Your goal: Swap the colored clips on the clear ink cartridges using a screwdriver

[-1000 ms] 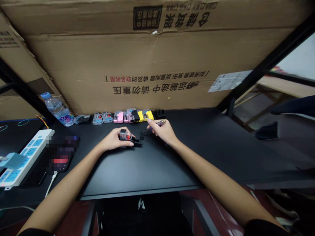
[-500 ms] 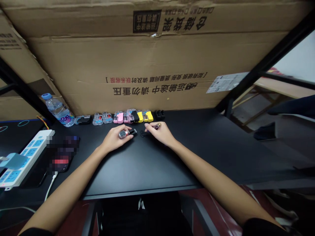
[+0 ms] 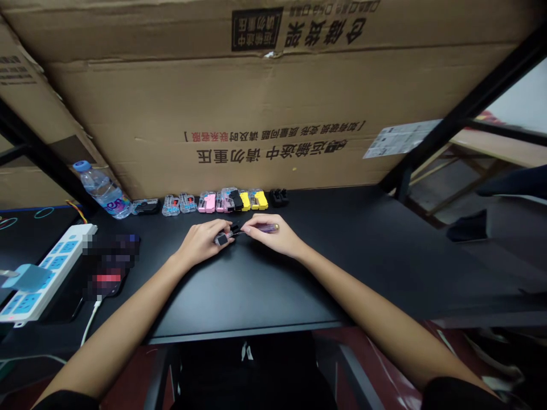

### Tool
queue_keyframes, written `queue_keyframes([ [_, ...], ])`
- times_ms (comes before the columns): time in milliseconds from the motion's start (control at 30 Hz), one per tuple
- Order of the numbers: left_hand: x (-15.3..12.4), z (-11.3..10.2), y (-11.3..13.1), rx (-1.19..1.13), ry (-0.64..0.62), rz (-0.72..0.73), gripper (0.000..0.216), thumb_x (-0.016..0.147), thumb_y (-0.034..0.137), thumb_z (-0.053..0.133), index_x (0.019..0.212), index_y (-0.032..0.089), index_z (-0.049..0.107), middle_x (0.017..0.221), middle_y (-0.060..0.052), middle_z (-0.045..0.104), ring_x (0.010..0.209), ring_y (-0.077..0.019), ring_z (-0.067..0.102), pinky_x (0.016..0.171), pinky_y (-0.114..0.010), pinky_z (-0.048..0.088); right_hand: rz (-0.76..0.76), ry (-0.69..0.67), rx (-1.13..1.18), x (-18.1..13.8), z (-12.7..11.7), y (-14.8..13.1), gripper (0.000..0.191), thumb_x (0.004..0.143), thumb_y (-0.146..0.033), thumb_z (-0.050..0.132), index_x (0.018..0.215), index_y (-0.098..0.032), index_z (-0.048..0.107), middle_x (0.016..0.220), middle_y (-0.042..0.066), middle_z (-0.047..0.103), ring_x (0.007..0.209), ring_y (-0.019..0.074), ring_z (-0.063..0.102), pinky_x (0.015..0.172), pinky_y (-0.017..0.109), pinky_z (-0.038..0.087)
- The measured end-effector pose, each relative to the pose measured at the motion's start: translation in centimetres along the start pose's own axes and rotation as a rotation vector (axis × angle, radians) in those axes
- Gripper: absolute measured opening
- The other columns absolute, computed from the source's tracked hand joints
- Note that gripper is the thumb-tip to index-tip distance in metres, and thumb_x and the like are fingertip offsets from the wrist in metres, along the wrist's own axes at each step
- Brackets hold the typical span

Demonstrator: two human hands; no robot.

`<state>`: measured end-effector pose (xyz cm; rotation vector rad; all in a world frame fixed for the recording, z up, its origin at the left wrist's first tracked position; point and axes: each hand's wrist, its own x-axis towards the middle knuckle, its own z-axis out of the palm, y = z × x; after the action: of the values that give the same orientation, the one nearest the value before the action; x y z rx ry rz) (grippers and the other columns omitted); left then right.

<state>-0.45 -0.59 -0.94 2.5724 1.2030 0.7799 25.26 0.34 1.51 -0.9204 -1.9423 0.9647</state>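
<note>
My left hand (image 3: pixel 200 240) is closed around a small clear-and-black plastic device (image 3: pixel 221 239), held just above the desk. Its dark end points right, and my fingers cover part of it. In my right hand (image 3: pixel 273 232), a slim screwdriver (image 3: pixel 270 228) with a purplish handle and gold-coloured end is pinched between thumb and fingers. The thin shaft points left and meets the device near my left fingertips; the exact contact point is too small to make out.
Behind my hands, a row of small plastic devices includes pink (image 3: pixel 207 202), yellow (image 3: pixel 258 199) and black (image 3: pixel 279 197) ones. To the left are a water bottle (image 3: pixel 102 189), a power strip (image 3: pixel 51 267) and a phone (image 3: pixel 113 265) on a cable. Cardboard (image 3: pixel 273 102) stands behind the black desk (image 3: pixel 256 296).
My hands have come closer together, and the screwdriver now reaches the device. The device has been turned in my left hand. The view has shifted slightly.
</note>
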Motion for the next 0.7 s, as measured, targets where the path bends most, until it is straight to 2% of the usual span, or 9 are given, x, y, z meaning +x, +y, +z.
queue_keyframes([
  [167,0.0,0.1,0.4,0.039,0.0,-0.005,0.016,0.102,0.042,0.067,0.106,0.026,0.063,0.128,-0.004,0.079,0.116,-0.0238,0.077,0.078,-0.028,0.052,-0.059,-0.061,-0.042,0.0,-0.4,0.5,0.029,0.095,-0.044,0.07,0.092,-0.019,0.085,0.083,0.006,0.072,0.073,0.0185,0.062,0.069,0.032,0.048],
  [300,0.0,0.4,0.5,0.088,-0.011,-0.002,0.017,0.103,0.039,0.065,0.113,0.027,0.066,0.124,-0.004,0.081,0.105,-0.0236,0.079,0.072,-0.027,0.05,-0.089,-0.092,-0.067,-0.2,-0.4,0.5,0.033,0.097,-0.048,0.068,0.096,-0.02,0.086,0.083,0.006,0.071,0.072,0.0184,0.061,0.067,0.032,0.047],
  [367,0.0,0.5,0.5,0.103,-0.016,0.004,0.019,0.102,0.036,0.065,0.118,0.027,0.067,0.122,-0.005,0.081,0.101,-0.0236,0.079,0.071,-0.027,0.049,-0.088,-0.087,-0.068,-0.3,-0.1,0.3,0.036,0.097,-0.052,0.068,0.091,-0.02,0.085,0.08,0.005,0.069,0.07,0.0176,0.059,0.065,0.032,0.046],
  [500,0.1,0.7,0.6,0.085,-0.017,-0.022,0.02,0.1,0.033,0.066,0.119,0.027,0.069,0.119,-0.006,0.082,0.094,-0.0232,0.078,0.069,-0.027,0.048,0.041,0.014,0.002,-0.3,0.9,-0.1,0.049,0.097,-0.059,0.066,0.074,-0.018,0.079,0.065,0.002,0.06,0.059,0.015,0.053,0.058,0.03,0.042],
  [600,0.0,0.8,0.9,0.052,-0.012,-0.044,0.021,0.099,0.035,0.069,0.118,0.027,0.07,0.117,-0.007,0.081,0.092,-0.0227,0.077,0.07,-0.026,0.049,0.147,0.057,0.056,-0.3,1.5,0.0,0.053,0.097,-0.063,0.063,0.08,-0.016,0.08,0.059,0.0,0.058,0.05,0.0133,0.051,0.051,0.028,0.04],
  [700,0.1,0.8,1.1,0.049,-0.012,-0.049,0.027,0.097,0.04,0.073,0.12,0.026,0.069,0.115,-0.007,0.081,0.091,-0.0227,0.077,0.07,-0.026,0.049,0.16,0.063,0.049,-0.3,1.5,0.3,0.053,0.096,-0.064,0.064,0.084,-0.016,0.082,0.058,0.0,0.061,0.049,0.0131,0.051,0.049,0.027,0.04],
])
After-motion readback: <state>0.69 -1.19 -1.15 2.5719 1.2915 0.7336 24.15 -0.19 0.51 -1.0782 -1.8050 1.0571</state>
